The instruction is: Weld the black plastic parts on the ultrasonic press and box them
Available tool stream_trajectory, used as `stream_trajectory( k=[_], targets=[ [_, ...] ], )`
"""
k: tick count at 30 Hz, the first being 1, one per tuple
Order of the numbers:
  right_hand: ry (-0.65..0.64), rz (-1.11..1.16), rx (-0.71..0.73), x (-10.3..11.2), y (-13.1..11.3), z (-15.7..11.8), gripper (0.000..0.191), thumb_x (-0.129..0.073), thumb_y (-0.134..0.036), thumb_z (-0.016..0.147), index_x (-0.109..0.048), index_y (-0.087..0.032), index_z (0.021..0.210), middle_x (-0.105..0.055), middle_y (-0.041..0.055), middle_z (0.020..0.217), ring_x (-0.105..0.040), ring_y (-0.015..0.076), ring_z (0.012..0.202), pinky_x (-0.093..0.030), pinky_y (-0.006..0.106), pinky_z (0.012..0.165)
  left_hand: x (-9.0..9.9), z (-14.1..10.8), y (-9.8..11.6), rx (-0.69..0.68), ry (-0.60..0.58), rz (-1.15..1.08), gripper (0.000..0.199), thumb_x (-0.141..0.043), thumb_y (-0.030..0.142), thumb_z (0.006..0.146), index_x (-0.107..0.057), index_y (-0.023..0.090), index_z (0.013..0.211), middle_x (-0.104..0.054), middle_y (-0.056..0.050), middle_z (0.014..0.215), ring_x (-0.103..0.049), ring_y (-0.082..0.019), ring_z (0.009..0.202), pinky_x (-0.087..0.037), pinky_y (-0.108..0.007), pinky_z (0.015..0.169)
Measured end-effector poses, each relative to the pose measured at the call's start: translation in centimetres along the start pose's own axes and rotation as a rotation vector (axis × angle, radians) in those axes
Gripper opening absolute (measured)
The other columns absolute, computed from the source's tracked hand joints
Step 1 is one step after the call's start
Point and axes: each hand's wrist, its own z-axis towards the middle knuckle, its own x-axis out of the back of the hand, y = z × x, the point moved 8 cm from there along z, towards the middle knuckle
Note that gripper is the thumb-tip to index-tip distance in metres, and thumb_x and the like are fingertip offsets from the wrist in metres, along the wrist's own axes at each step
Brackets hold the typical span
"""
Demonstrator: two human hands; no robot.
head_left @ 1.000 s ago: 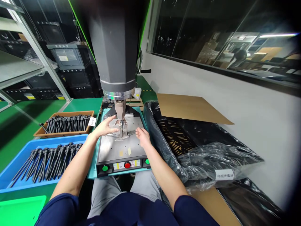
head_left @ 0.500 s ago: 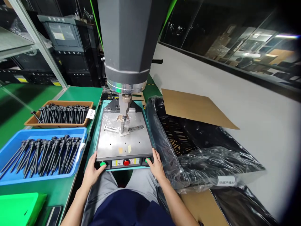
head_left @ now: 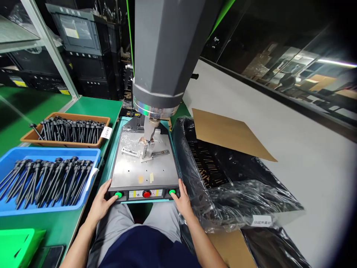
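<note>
My left hand rests at the left front corner of the press base, its thumb at the left green button and its fingers apart along the side. At the right corner, my right hand has its thumb at the right green button, fingers stretched along the edge. Neither hand holds anything. Between them is a red button. The horn under the grey press head reaches down to a small metal fixture on the plate.
To the left, an orange tray and a blue tray hold several black screw-like parts. A green tray and a dark phone-like object sit nearer. On the right stands a plastic-lined box under a cardboard sheet.
The view has shifted and tilted slightly. Both hands remain at the press corners with thumbs at the green buttons. The horn looks lower, close against the fixture.
</note>
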Motion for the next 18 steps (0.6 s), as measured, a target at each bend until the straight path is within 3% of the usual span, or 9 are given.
stream_trajectory(
  k=[2, 5, 7, 10, 13, 18],
  targets=[
    [-0.017, 0.007, 0.011, 0.1, 0.0, 0.0, 0.076, -0.056, -0.037, 0.086, -0.022, -0.028, 0.153, -0.033, 0.0091, 0.156, -0.035, 0.0276, 0.142, -0.035, 0.047, 0.114, 0.9, 0.1, 1.0, 0.015, 0.061, 0.003, 0.071, -0.071, 0.048, 0.074, -0.050, 0.027, 0.138, -0.051, -0.009, 0.140, -0.047, -0.032, 0.132, -0.034, -0.051, 0.114],
    [-0.029, 0.015, 0.021, 0.2, 0.0, 0.0, 0.077, -0.057, -0.039, 0.086, -0.023, -0.026, 0.153, -0.033, 0.0100, 0.156, -0.033, 0.0272, 0.143, -0.035, 0.047, 0.115, 2.5, 0.2, 3.6, 0.033, 0.261, -0.022, 0.057, -0.067, 0.048, 0.078, -0.058, 0.022, 0.128, -0.057, -0.011, 0.132, -0.056, -0.030, 0.121, -0.044, -0.047, 0.106],
    [-0.027, 0.019, 0.010, 0.2, 0.0, 0.0, 0.077, -0.058, -0.039, 0.085, -0.024, -0.026, 0.153, -0.033, 0.0103, 0.156, -0.033, 0.0271, 0.143, -0.035, 0.046, 0.115, 2.1, 0.7, 5.5, 0.067, 0.315, -0.122, 0.046, -0.065, 0.047, 0.081, -0.063, 0.021, 0.118, -0.062, -0.011, 0.124, -0.061, -0.028, 0.112, -0.048, -0.045, 0.101],
    [-0.016, 0.029, -0.010, 0.3, -0.1, -0.1, 0.077, -0.058, -0.041, 0.085, -0.025, -0.025, 0.153, -0.033, 0.0106, 0.155, -0.033, 0.0274, 0.143, -0.035, 0.047, 0.114, -1.5, 2.4, 7.4, 0.173, 0.161, -0.397, 0.045, -0.069, 0.048, 0.078, -0.066, 0.017, 0.110, -0.067, -0.013, 0.115, -0.065, -0.027, 0.104, -0.050, -0.045, 0.098],
    [-0.015, 0.055, -0.009, 0.5, -0.4, -0.1, 0.076, -0.058, -0.042, 0.085, -0.027, -0.025, 0.152, -0.035, 0.0109, 0.155, -0.034, 0.0273, 0.143, -0.035, 0.047, 0.114, -5.3, 4.4, 8.5, 0.261, 0.028, -0.653, 0.048, -0.075, 0.049, 0.071, -0.067, 0.015, 0.103, -0.062, -0.017, 0.127, -0.062, -0.029, 0.113, -0.049, -0.045, 0.097],
    [0.000, 0.162, -0.031, 1.5, -0.8, 0.5, 0.064, -0.059, -0.046, 0.083, -0.046, -0.024, 0.142, -0.049, 0.0119, 0.144, -0.047, 0.0277, 0.134, -0.044, 0.046, 0.106, -7.9, 7.2, 10.8, 0.231, -0.076, -0.895, 0.036, -0.082, 0.046, 0.064, -0.071, 0.017, 0.083, -0.052, -0.014, 0.141, -0.054, -0.029, 0.124, -0.048, -0.042, 0.099]
  ],
)
